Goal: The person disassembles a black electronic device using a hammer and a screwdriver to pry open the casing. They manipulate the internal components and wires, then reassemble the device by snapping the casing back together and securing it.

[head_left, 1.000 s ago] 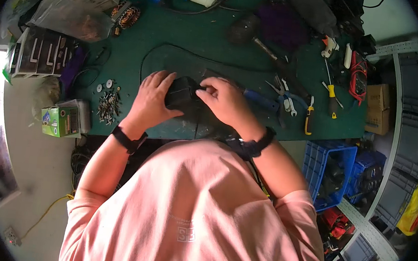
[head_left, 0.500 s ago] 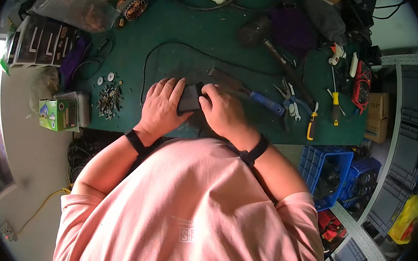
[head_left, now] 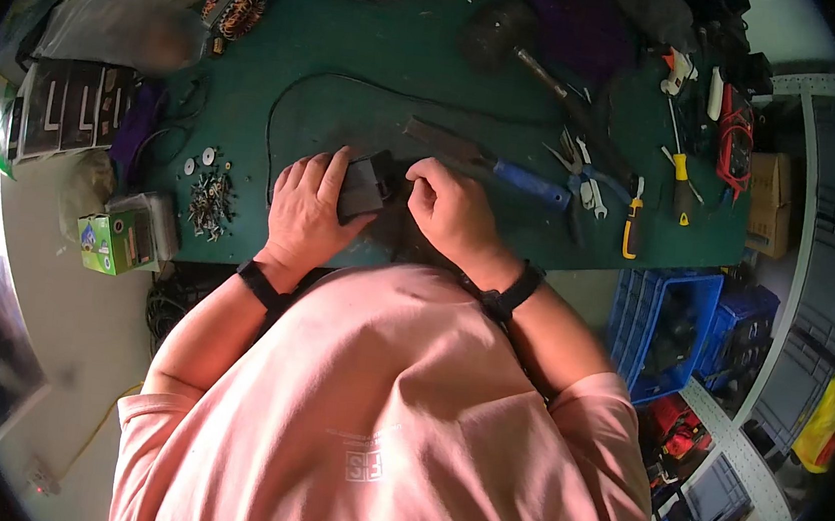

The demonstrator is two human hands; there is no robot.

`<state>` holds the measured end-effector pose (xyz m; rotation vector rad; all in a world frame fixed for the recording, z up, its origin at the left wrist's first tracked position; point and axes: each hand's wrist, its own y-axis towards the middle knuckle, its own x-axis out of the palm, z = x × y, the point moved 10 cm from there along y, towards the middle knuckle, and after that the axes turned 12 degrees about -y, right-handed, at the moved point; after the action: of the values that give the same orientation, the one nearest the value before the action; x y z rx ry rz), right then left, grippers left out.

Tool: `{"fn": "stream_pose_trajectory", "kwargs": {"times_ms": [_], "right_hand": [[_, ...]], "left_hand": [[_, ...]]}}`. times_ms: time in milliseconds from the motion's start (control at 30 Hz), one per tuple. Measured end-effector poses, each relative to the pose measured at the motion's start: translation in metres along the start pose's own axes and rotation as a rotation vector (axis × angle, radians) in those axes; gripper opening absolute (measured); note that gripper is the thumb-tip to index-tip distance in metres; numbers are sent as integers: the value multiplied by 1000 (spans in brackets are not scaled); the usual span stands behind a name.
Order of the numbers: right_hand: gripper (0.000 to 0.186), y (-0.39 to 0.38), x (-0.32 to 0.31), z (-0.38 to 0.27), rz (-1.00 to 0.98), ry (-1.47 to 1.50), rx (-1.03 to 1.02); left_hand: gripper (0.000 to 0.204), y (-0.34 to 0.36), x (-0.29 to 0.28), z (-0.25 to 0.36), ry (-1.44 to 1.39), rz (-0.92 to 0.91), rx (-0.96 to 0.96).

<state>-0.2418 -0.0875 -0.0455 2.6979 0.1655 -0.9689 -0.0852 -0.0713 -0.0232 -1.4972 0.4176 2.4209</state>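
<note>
A dark grey box-shaped block [head_left: 361, 191] lies on the green tabletop close to my body. My left hand [head_left: 307, 205] grips it from the left, fingers along its far left side and thumb at its near edge. At the block's right end is a black part [head_left: 387, 171]. Just right of it, apart from the block, my right hand [head_left: 451, 208] is closed with the index finger curled in to the thumb. Whatever it may hold is hidden. A long flat rusty tool with a blue handle [head_left: 532, 183] lies beyond my right hand.
Loose screws [head_left: 210, 202] and washers [head_left: 208, 155] lie left. Pliers [head_left: 577, 165], a yellow-handled screwdriver [head_left: 682, 175] and a hammer [head_left: 536, 71] lie right. A black cable [head_left: 271, 131] loops behind the block. A blue crate [head_left: 662, 329] stands below the table's right edge.
My right hand has come off the block's right end and moved a little right, its fingers curling in. The left hand stays on the block. The whole view has shifted slightly.
</note>
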Motion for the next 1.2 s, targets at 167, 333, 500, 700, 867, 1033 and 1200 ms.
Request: {"fn": "stream_pose_trajectory", "kwargs": {"times_ms": [167, 333, 500, 700, 867, 1033, 1200], "right_hand": [[11, -4, -4, 16, 45, 73, 49], [9, -9, -6, 37, 89, 200, 101], [8, -32, -37, 109, 24, 399, 573], [12, -19, -67, 52, 1, 364, 380], [18, -33, -84, 66, 110, 396, 443], [16, -59, -119, 95, 200, 443, 516], [15, -139, -194, 147, 358, 353, 739]], "left_hand": [[89, -1, 4, -5, 17, -45, -46], [86, -1, 3, -4, 21, -31, -20], [85, 1, 0, -3, 14, -8, 4], [85, -4, 2, -4, 31, 0, 0], [83, -1, 1, -2, 38, -17, -24], [83, -8, 5, -9, 61, -10, -45], [83, -4, 6, -6, 61, -13, -38]]}}
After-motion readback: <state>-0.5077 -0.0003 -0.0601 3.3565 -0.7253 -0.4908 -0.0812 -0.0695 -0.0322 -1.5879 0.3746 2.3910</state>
